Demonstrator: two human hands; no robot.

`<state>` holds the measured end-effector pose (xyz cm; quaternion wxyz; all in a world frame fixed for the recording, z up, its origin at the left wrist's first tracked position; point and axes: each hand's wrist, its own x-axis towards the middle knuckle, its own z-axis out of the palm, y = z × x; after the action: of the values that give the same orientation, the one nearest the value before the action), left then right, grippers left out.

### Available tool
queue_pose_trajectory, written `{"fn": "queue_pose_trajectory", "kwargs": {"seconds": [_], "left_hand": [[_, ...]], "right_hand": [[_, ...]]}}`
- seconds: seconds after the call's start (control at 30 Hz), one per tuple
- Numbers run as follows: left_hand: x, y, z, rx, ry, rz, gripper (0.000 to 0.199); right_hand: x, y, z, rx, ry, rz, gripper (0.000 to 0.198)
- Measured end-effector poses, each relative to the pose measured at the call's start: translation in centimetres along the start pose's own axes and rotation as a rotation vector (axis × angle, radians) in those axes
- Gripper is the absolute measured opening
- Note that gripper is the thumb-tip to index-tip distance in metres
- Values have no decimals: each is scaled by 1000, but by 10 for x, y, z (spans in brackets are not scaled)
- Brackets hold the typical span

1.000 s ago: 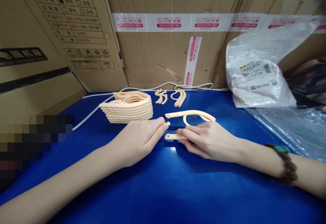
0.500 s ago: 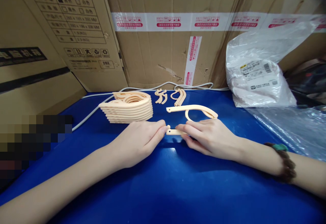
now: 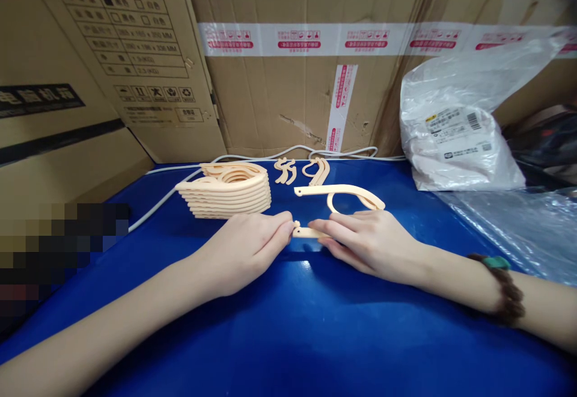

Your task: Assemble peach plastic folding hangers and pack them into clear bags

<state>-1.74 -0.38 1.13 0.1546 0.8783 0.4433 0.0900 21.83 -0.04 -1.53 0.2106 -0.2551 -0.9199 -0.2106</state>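
Both hands on cream plastic parts, end to end over blue table

Left hand [image 3: 252, 252] pinches a small cream piece [image 3: 296, 225], only its tip showing; right hand [image 3: 369, 243] grips a two-armed looped piece [image 3: 338, 190], fingers closed round its near arm. Both parts sit mid-table, above the blue table [image 3: 293, 337]. Tip is right at the near arm's end; can't tell if joined.

Containers: one plastic bag [image 3: 460, 138], back right, labelled, pale bulk inside, contents unreadable. Cardboard cartons [image 3: 270, 96] at back and left, insides out of sight.

Counts: two hands, one stack [image 3: 228, 198] of cream frames (many layers, exact number unclear), two clusters behind: small curved hooks [image 3: 285, 172], at least two, and looped parts [image 3: 321, 172], overlapping, count unclear.

Hidden or cut off: part of the loop behind the right fingers; both forearms leave frame; pixelated patch at left; dark item [image 3: 547, 138] at far right blurred.
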Motion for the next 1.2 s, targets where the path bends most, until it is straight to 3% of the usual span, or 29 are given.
{"fn": "queue_pose_trajectory", "kwargs": {"seconds": [0.13,0.3,0.73,0.93,1.1,1.2], "left_hand": [[1,-1,-1,9,-7,7,41],[2,-4,2,47,-37,60,38],[3,-3,7,409,-5,132,27],[0,-6,13,520,138,258,28],[3,-10,15,638,306,394,50],[4,-9,14,721,350,436,54]], "right_hand": [[-1,-1,1,21,11,36,26],[-1,-2,2,47,-71,68,33],[0,1,1,100,-118,44,34],[-1,1,2,140,-152,51,37],[-1,2,2,183,-219,70,39],[-1,3,1,233,-243,91,38]]}}
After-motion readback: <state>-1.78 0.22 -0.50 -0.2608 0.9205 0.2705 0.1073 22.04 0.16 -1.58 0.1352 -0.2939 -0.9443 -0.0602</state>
